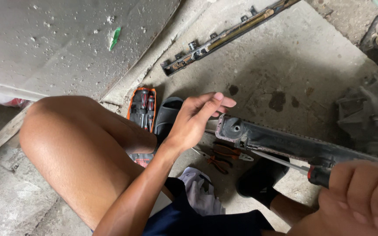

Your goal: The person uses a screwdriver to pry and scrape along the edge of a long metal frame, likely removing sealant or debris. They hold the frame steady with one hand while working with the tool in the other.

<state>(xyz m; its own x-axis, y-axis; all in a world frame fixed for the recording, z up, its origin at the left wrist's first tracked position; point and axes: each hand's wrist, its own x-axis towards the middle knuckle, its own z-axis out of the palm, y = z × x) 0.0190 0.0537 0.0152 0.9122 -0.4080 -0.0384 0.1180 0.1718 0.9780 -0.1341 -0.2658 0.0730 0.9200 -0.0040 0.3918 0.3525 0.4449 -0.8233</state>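
Note:
A long black plastic part [281, 142] lies across the lower right, its near end by my left hand [195, 120]. That hand's fingers are apart and rest just beside the part's end, holding nothing. My right hand [359, 192] at the bottom right is closed on the red and black handle of a screwdriver [285, 162]. Its metal shaft runs along the underside of the black part. Red-handled pliers [222, 156] lie on the concrete below the part.
An orange and black case of screwdriver bits [142, 108] lies open beside a black sandal [168, 114]. A long black trim strip [224, 37] lies farther off. A grey panel [66, 39] fills the upper left. My bare knee [71, 144] and a cloth [200, 190] are close.

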